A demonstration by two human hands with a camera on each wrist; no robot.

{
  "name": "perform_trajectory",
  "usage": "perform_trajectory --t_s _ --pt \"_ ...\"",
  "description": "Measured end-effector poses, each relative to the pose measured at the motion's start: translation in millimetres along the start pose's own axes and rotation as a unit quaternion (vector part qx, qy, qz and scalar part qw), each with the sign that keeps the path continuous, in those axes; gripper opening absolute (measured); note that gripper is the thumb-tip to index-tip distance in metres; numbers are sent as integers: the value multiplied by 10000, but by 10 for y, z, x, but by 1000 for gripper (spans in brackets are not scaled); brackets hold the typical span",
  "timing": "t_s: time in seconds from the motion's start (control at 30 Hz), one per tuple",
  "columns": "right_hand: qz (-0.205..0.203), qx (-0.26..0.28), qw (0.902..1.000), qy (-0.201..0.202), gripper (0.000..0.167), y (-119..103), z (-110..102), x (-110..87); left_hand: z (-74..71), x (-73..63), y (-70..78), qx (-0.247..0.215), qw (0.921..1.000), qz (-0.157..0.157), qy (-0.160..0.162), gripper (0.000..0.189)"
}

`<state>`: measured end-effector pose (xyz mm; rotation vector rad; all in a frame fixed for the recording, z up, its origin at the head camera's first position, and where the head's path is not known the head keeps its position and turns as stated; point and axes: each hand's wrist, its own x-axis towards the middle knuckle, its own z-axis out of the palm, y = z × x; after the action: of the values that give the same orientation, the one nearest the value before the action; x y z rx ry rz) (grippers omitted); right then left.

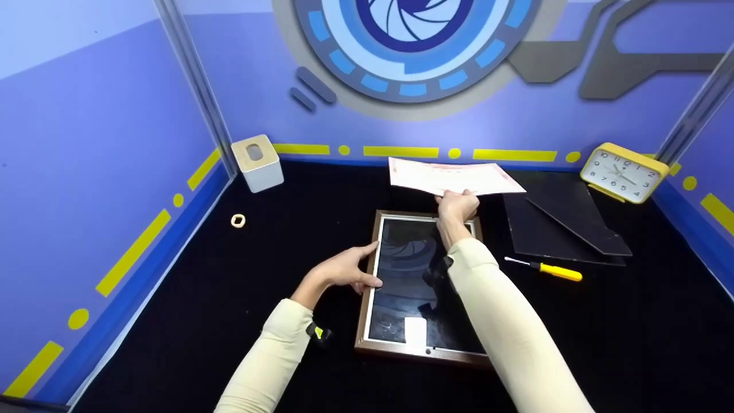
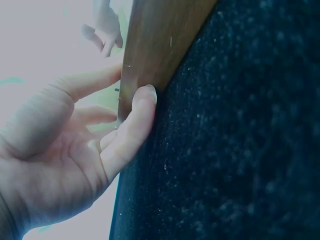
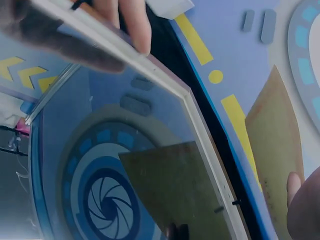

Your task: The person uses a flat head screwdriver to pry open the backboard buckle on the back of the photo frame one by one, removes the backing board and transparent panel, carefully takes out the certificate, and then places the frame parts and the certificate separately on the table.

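A wooden picture frame point(image 1: 365, 312) with a white inner border lies face down or up around a glossy dark pane point(image 1: 401, 292). My left hand point(image 1: 343, 268) grips the frame's left edge; in the left wrist view its fingertips point(image 2: 145, 95) rest against the brown wooden side. Beyond the far end of the frame, my right hand point(image 1: 459, 205) pinches the near edge of a paper certificate point(image 1: 453, 175) with a pink border, raised above the table. In the right wrist view, the certificate point(image 3: 275, 150) stands beside the right thumb and is mirrored in the pane.
Right of the frame lies a black backing board point(image 1: 550, 223) with a stand flap, and a screwdriver point(image 1: 559, 272) with a yellow handle. A yellow clock point(image 1: 625, 172) stands at the back right. At left are a tissue box point(image 1: 261, 172) and a small pale ring point(image 1: 238, 216).
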<state>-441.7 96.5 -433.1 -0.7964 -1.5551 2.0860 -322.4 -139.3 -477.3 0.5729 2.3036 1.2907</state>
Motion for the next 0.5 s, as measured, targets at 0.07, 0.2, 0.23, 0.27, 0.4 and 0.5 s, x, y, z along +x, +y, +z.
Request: perform_trajectory --t_s 0.07,0.2,0.23,0.27,0.4,0.5 --pt "128 200 9997 35 55 0 55 16 0 1 10 -11 10000 7 6 99" --pt "325 463 9982 194 55 21 123 63 16 7 2 -121 9999 59 15 97" --pt "377 385 9981 289 52 28 129 76 23 11 -4 -141 9999 64 -15 97" --pt "431 308 9979 370 50 37 140 87 24 10 -9 -153 9999 74 -35 97" --pt "784 313 9954 462 41 55 159 127 21 10 -17 -105 9999 79 -17 96" --pt "1347 1595 9774 338 40 72 162 161 15 6 -7 -28 10000 42 45 96"
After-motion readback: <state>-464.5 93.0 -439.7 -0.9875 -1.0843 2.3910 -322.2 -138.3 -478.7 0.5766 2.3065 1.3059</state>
